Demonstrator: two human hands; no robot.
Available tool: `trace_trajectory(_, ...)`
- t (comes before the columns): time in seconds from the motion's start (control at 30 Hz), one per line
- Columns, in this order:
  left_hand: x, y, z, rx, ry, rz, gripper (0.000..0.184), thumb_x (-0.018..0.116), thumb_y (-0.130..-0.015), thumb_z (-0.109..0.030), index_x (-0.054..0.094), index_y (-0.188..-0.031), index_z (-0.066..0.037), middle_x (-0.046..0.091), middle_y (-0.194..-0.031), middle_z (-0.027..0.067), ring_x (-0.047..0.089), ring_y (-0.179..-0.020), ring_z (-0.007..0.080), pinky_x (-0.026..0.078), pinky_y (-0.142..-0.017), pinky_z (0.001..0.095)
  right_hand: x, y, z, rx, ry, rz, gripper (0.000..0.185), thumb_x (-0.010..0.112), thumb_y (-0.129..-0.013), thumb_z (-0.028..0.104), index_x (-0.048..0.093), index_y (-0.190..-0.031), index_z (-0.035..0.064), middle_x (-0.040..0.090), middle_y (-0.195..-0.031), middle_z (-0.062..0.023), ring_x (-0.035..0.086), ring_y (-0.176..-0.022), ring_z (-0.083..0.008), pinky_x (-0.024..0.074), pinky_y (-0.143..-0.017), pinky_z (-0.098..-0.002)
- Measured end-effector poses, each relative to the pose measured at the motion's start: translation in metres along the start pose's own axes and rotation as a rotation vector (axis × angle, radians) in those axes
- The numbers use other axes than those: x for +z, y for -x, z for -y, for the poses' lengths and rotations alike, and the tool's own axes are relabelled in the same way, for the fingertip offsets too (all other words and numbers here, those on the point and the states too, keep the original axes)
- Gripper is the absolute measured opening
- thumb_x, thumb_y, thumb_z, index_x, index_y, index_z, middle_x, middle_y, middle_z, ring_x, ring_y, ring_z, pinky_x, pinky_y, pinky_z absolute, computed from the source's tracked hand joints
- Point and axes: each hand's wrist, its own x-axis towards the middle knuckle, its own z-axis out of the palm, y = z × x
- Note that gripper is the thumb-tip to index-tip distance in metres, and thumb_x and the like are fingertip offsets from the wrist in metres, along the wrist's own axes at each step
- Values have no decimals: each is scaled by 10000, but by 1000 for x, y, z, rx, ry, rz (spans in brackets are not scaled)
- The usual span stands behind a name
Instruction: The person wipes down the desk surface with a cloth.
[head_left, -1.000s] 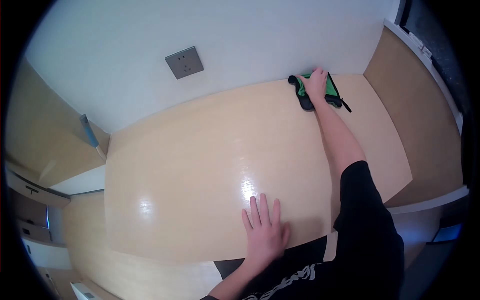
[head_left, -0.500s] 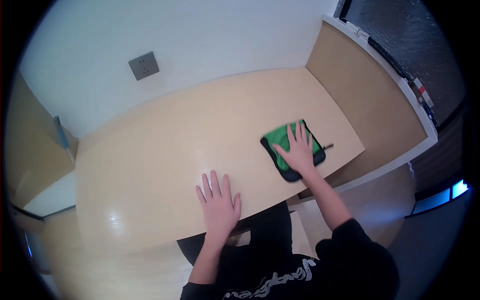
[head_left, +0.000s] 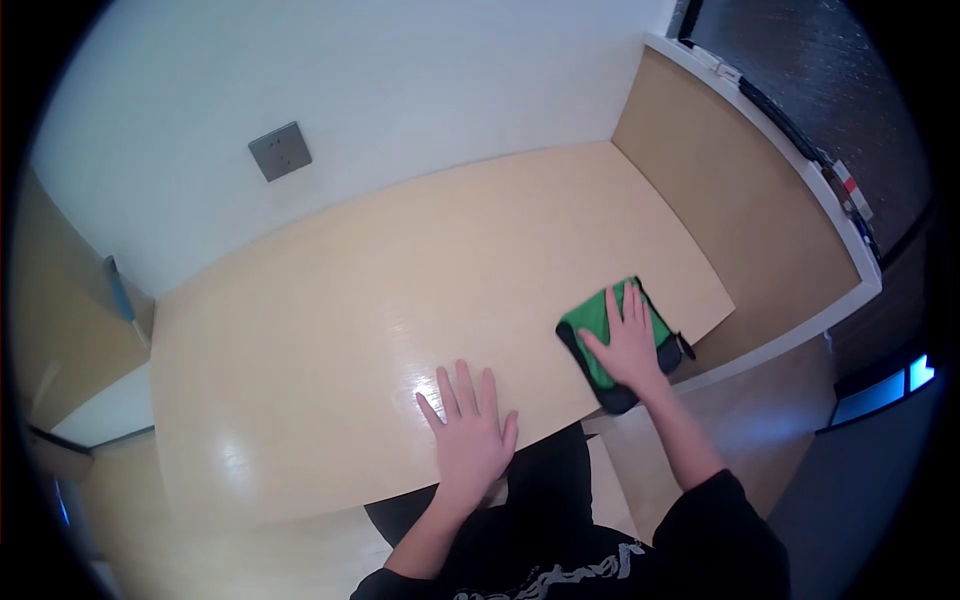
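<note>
A green cloth with black edges [head_left: 590,318] lies on the light wooden desk [head_left: 330,300], near its front right edge, and its dark lower corner reaches past that edge. My right hand [head_left: 630,350] rests flat on the cloth, palm down with the fingers spread. A small black tab sticks out from the cloth's right side. My left hand [head_left: 472,435] lies on the desk by the front edge, fingers spread, with nothing held.
A grey socket plate [head_left: 281,151] is on the white wall behind the desk. A wooden side panel [head_left: 740,190] with a white rim bounds the right. At the left, a blue-grey handle-like object [head_left: 122,297] stands by the panel.
The cloth and my right hand have come from the back of the desk by the wall to its front right edge. The view has turned rightward. My left hand stays near the front edge.
</note>
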Motion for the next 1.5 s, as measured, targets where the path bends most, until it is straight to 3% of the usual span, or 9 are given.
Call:
trace_trajectory(0.1, 1, 0, 1, -5, -2, 2, 632, 594, -872, -370, 452, -1384, -27, 316, -1479, 281, 250, -1388, 495, 193, -1040, 727, 21, -74, 0, 5, 32, -16, 928, 530, -869, 625, 270, -1483, -20, 212, -1528, -306, 191, -1445, -395, 171, -1172, -497)
trace_trajectory(0.3, -4, -5, 0, -44, -17, 43, 669, 614, -846, -393, 459, -1380, -22, 323, -1477, 288, 253, -1381, 512, 221, -1021, 736, 65, -251, 11, 149, 9, -99, 1110, 498, -826, 727, 222, -1435, -159, 230, -1524, -312, 207, -1445, -384, 185, -1181, -433)
trace_trajectory(0.47, -9, -9, -2, -42, 9, 77, 645, 618, -841, -391, 479, -1369, -47, 342, -1468, 283, 279, -1378, 494, 237, -1014, 732, 85, -354, 18, 312, -12, -85, 1211, 459, -787, 799, 143, -1456, -160, 151, -1552, -307, 125, -1474, -357, 108, -1201, -431)
trace_trajectory(0.67, -5, -8, -4, -79, -9, 55, 650, 610, -840, -418, 477, -1379, -81, 328, -1488, 260, 260, -1395, 474, 211, -1032, 726, 96, -389, 19, 389, -33, -96, 1213, 447, -771, 820, 178, -1463, -139, 160, -1563, -277, 124, -1475, -350, 108, -1196, -433)
trace_trajectory(0.9, -2, -3, -6, -61, -1, 60, 633, 586, -847, -403, 471, -1387, -93, 303, -1511, 237, 220, -1421, 450, 164, -1074, 699, 60, -287, 15, 233, -22, -60, 1146, 437, -787, 807, 233, -1478, -85, 174, -1556, -288, 132, -1470, -363, 115, -1184, -470)
trace_trajectory(1.03, -2, -1, -4, -71, 14, 4, 615, 617, -835, -348, 480, -1364, -65, 321, -1492, 245, 228, -1413, 455, 165, -1071, 697, 47, -184, -20, 106, -103, -166, 1121, 568, -788, 716, 213, -1469, -101, 184, -1542, -306, 160, -1456, -390, 135, -1189, -458)
trace_trajectory(1.17, 3, 2, -10, -105, 42, -36, 620, 628, -837, -320, 464, -1351, -15, 318, -1473, 276, 235, -1404, 461, 166, -1062, 702, 11, -69, -44, 42, -23, -39, 1033, 588, -829, 631, 244, -1446, -122, 231, -1519, -316, 201, -1440, -398, 178, -1180, -453)
trace_trajectory(1.37, 21, -18, -62, 132, 144, 62, 708, 595, -878, -454, 417, -1401, -11, 277, -1502, 278, 212, -1410, 474, 157, -1073, 700, -11, 43, -65, 84, 1, -38, 1013, 654, -814, 561, 250, -1439, -128, 206, -1523, -324, 187, -1441, -414, 171, -1173, -484)
trace_trajectory(1.5, 28, -25, -70, 235, 134, 69, 740, 614, -852, -498, 433, -1407, -42, 294, -1501, 265, 224, -1405, 470, 184, -1066, 698, -12, 40, -67, 66, 12, -35, 1031, 657, -805, 574, 248, -1440, -126, 211, -1518, -330, 187, -1440, -417, 166, -1168, -505)
